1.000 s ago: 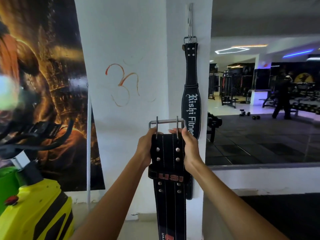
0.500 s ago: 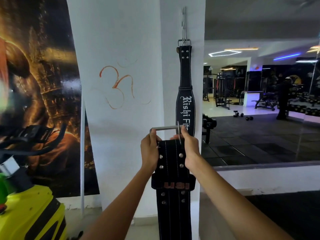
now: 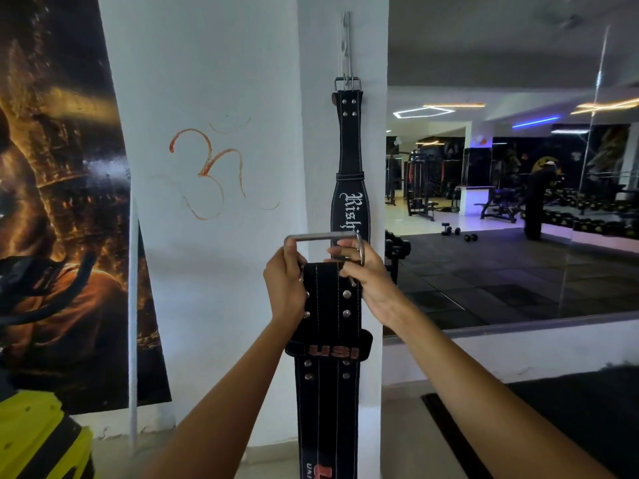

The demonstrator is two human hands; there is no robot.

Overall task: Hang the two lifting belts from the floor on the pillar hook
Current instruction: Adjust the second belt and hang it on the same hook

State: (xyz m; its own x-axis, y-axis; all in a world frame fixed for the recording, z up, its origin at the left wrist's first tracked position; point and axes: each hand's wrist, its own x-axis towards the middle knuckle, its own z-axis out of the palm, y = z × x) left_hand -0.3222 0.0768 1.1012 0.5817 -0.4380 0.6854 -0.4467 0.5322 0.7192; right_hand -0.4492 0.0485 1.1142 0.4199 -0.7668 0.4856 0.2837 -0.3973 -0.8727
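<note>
Both hands hold a black leather lifting belt (image 3: 328,382) upright in front of a white pillar (image 3: 242,98), its strap hanging straight down past the bottom of the view. The left hand (image 3: 285,288) is closed around the belt's left edge just below the steel buckle (image 3: 321,236), thumb side toward the rivets. The right hand (image 3: 370,274) grips the right edge at the same height, with its fingers (image 3: 340,252) curled over the buckle's prong and right side. The buckle frame stands above the belt's top edge, tilted slightly, and overlaps the lower part of a second belt. That second belt (image 3: 349,188), black with white gothic lettering, already hangs flat against the pillar's corner face from a metal hook (image 3: 345,46), its own buckle caught at the hook's lower end. The held belt's buckle sits well below that hook. A red "USI" label shows on the loop around the held belt. An orange symbol (image 3: 207,171) is drawn on the pillar, a dark poster (image 3: 62,202) hangs to the left, and a wall mirror (image 3: 518,202) to the right reflects gym equipment.
</note>
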